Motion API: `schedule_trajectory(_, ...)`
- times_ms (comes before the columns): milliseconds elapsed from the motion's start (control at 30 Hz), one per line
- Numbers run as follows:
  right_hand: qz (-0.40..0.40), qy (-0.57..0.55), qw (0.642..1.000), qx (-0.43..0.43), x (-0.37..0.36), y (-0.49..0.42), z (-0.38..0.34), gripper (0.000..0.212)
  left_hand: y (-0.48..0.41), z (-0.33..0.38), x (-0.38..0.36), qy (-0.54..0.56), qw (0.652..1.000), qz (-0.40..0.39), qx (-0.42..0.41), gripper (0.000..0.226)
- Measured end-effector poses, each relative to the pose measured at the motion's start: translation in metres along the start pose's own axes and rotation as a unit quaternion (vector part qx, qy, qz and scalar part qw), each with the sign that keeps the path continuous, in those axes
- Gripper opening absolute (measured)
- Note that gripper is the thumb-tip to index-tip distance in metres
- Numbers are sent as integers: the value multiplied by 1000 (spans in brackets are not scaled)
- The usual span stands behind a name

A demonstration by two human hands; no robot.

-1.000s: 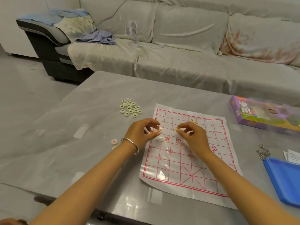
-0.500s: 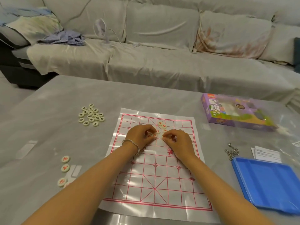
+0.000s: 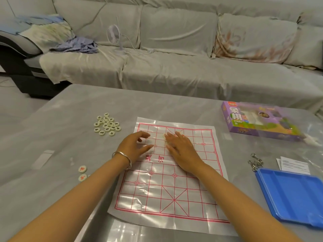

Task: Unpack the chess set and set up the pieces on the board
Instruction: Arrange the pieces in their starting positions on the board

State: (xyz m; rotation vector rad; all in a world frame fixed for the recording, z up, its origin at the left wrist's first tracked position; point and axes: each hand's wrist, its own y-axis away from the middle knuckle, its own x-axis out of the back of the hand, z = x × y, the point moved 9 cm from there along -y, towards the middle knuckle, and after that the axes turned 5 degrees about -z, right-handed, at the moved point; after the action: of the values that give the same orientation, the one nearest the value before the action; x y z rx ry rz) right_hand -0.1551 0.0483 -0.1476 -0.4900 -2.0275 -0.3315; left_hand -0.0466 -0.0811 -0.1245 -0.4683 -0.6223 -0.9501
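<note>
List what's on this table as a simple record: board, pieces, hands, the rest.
board: red-lined sheet flat on the table
left hand: over the board's far half, fingers loose, nothing seen in it
right hand: beside it, fingers straight over the board
black pieces: pile left of the board
red pieces: two, off the board's near left
box: purple, far right
tray: blue, near right

We see soft, even indoor light. Glare streaks the plastic board (image 3: 167, 173), strongest near its lower edge. Motion blur smears both hands above it; the edges bow.
</note>
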Motion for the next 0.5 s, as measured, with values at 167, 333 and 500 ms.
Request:
schedule_trajectory(167,-47,59,997,-3,-18,0,-4,50,32,-34,33,-52,998,-6,41,37)
schedule_trajectory(333,-25,35,999,-10,-15,8,-35,52,76,-69,74,-102,993,-29,42,38)
schedule_trajectory(500,-87,-62,990,97,-57,21,-136,49,124,-103,89,-122,988,-90,30,54)
